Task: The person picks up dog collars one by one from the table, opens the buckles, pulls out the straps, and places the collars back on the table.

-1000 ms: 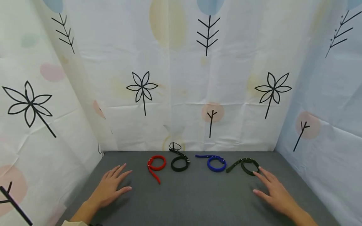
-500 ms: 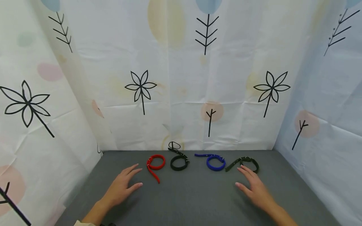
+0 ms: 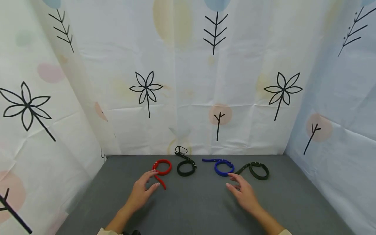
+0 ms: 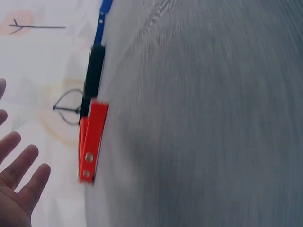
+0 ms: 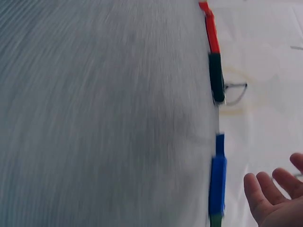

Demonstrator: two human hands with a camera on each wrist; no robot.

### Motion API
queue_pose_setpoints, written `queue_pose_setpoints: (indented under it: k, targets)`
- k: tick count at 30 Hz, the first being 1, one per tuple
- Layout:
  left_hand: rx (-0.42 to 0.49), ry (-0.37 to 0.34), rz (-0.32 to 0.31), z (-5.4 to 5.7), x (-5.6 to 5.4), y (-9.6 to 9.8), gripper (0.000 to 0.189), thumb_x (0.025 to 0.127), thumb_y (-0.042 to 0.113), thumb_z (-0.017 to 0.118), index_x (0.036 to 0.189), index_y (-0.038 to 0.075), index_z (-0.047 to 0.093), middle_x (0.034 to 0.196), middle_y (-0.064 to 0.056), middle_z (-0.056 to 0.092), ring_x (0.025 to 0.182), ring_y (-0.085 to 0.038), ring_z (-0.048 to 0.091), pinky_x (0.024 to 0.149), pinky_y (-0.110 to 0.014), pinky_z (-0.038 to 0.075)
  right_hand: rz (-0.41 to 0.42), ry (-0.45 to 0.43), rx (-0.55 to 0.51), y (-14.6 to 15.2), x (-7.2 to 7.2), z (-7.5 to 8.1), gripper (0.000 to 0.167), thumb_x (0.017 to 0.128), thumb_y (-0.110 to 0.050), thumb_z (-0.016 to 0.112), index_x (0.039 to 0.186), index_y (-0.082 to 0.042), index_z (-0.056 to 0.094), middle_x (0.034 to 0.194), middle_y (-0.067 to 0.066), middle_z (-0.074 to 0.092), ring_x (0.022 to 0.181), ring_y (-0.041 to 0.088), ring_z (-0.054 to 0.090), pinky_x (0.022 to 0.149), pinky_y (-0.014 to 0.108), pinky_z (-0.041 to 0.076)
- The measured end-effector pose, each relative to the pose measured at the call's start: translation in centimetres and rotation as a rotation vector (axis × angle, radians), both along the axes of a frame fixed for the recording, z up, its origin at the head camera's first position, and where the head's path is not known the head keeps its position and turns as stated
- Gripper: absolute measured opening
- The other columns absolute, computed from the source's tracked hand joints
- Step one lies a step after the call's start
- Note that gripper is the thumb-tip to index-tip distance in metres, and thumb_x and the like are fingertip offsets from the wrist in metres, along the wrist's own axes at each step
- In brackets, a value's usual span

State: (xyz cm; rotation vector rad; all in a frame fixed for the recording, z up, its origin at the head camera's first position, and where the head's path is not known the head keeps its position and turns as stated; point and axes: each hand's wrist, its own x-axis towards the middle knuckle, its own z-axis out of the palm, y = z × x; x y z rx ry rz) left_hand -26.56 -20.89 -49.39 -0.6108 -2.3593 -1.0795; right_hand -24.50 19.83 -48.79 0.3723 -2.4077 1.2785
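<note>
Four buckled collars, each a strap curled into a ring with a loose tail, lie in a row on the grey table (image 3: 191, 209). From left to right they are the red collar (image 3: 166, 172), the black collar (image 3: 185, 174), the blue collar (image 3: 224, 174) and the olive green collar (image 3: 260, 178). My left hand (image 3: 139, 193) hovers nearest the red collar, its fingertips overlapping the ring in the head view. My right hand (image 3: 245, 195) hovers in front of the blue collar and the green tail. Both hands hold nothing, fingers relaxed and apart.
A white patterned cloth (image 3: 188, 81) hangs behind the table, with similar cloth at both sides. A thin dark cord loop (image 3: 183, 150) sticks up at the end of the black collar's tail, against the back cloth.
Both hands have moved inward: the left from the table's left side to the red collar, the right from the green collar toward the blue one. The collars have stayed in place.
</note>
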Motion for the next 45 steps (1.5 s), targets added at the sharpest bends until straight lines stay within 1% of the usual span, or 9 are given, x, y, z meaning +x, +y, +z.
queue_pose_setpoints:
  k: [5, 8, 11, 16, 20, 24, 32, 41, 45]
  targets:
    - [0.131, -0.036, -0.027, -0.4, -0.6, 2.2, 0.039, 0.088, 0.011, 0.073, 0.126, 0.009, 0.062, 0.127, -0.012, 0.060, 0.108, -0.029, 0.060, 0.084, -0.051, 0.050, 0.007, -0.058, -0.113, -2.4, -0.7, -0.5, 0.036, 0.091, -0.014, 0.069, 0.124, -0.002, 0.061, 0.116, 0.013, 0.065, 0.108, 0.033, 0.061, 0.082, 0.039, 0.053]
    - [0.215, -0.079, -0.031, -0.6, -1.1, 3.5, 0.037, 0.090, 0.011, 0.071, 0.125, 0.006, 0.062, 0.123, -0.012, 0.062, 0.096, -0.030, 0.063, 0.076, -0.043, 0.053, 0.010, -0.070, -0.172, -3.7, -1.3, -0.8, 0.033, 0.092, -0.013, 0.067, 0.123, -0.002, 0.061, 0.118, 0.015, 0.065, 0.106, 0.031, 0.063, 0.083, 0.039, 0.052]
    - [0.305, -0.172, -0.020, -0.8, -1.5, 4.7, 0.035, 0.091, 0.011, 0.070, 0.125, 0.008, 0.062, 0.119, -0.016, 0.062, 0.091, -0.033, 0.065, 0.067, -0.034, 0.054, 0.028, -0.103, -0.235, -5.0, -2.0, -1.0, 0.032, 0.093, -0.012, 0.066, 0.122, 0.000, 0.061, 0.121, 0.020, 0.062, 0.106, 0.032, 0.063, 0.085, 0.040, 0.051]
    - [0.390, -0.250, 0.010, -1.2, -2.6, 6.5, 0.033, 0.092, 0.012, 0.068, 0.125, 0.011, 0.062, 0.122, -0.019, 0.061, 0.104, -0.036, 0.063, 0.081, -0.037, 0.054, 0.068, -0.196, -0.376, -6.9, -3.3, -1.4, 0.032, 0.095, -0.007, 0.062, 0.122, 0.009, 0.057, 0.121, 0.029, 0.058, 0.106, 0.036, 0.062, 0.081, 0.036, 0.053]
    - [0.416, -0.274, 0.024, -1.4, -3.3, 7.8, 0.034, 0.093, 0.013, 0.067, 0.126, 0.007, 0.061, 0.125, -0.020, 0.060, 0.116, -0.038, 0.057, 0.092, -0.046, 0.048, 0.070, -0.247, -0.474, -8.3, -4.3, -1.9, 0.032, 0.095, -0.004, 0.060, 0.121, 0.015, 0.054, 0.117, 0.032, 0.058, 0.104, 0.037, 0.062, 0.079, 0.037, 0.054]
    - [0.438, -0.316, 0.048, -1.6, -4.2, 8.8, 0.036, 0.092, 0.012, 0.067, 0.127, 0.007, 0.060, 0.128, -0.016, 0.059, 0.120, -0.035, 0.054, 0.095, -0.050, 0.045, 0.068, -0.293, -0.522, -9.6, -5.0, -2.0, 0.035, 0.096, -0.005, 0.059, 0.122, 0.016, 0.051, 0.120, 0.034, 0.055, 0.106, 0.036, 0.060, 0.082, 0.039, 0.054]
    - [0.445, -0.356, 0.085, -2.0, -6.3, 10.3, 0.040, 0.092, 0.007, 0.066, 0.129, -0.001, 0.056, 0.134, -0.024, 0.052, 0.124, -0.040, 0.049, 0.099, -0.052, 0.041, 0.050, -0.390, -0.636, -11.7, -6.6, -1.6, 0.041, 0.097, -0.009, 0.059, 0.128, 0.015, 0.047, 0.123, 0.030, 0.055, 0.107, 0.030, 0.058, 0.086, 0.042, 0.052]
    - [0.409, -0.403, 0.185, -2.4, -7.7, 11.6, 0.042, 0.090, 0.009, 0.068, 0.130, 0.001, 0.056, 0.128, -0.026, 0.057, 0.118, -0.040, 0.053, 0.095, -0.053, 0.042, 0.029, -0.412, -0.626, -13.1, -8.1, -2.4, 0.040, 0.096, -0.006, 0.058, 0.128, 0.015, 0.047, 0.123, 0.031, 0.055, 0.109, 0.036, 0.057, 0.085, 0.042, 0.052]
    - [0.388, -0.437, 0.198, -2.4, -8.1, 11.6, 0.045, 0.091, 0.010, 0.067, 0.133, 0.000, 0.054, 0.131, -0.027, 0.054, 0.121, -0.039, 0.051, 0.098, -0.052, 0.041, 0.036, -0.438, -0.634, -13.5, -8.6, -2.4, 0.042, 0.097, -0.008, 0.057, 0.130, 0.013, 0.046, 0.128, 0.031, 0.052, 0.115, 0.039, 0.053, 0.089, 0.045, 0.049]
